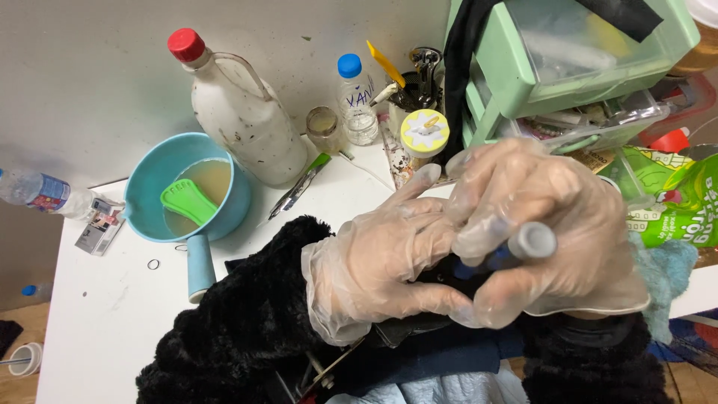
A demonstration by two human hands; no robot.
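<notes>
Head: right hand (550, 232) grips grey-capped tube (523, 245); green pkg (673, 202) right.

On my far left stands a blue pot (146, 179) of murky liquid with a green scoop (188, 200) in it. Just right of it leans a white jug (247, 120) with a red cap. Farther right, a small bottle (355, 101), a jar (324, 129), then green drawers (516, 67).

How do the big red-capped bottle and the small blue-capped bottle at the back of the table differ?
The red-capped bottle is large, handled, leaning, and smeared white; the blue-capped bottle is small, clear, upright and seems nearly empty. Both are capped plastic bottles standing behind the gloved hands.
</notes>
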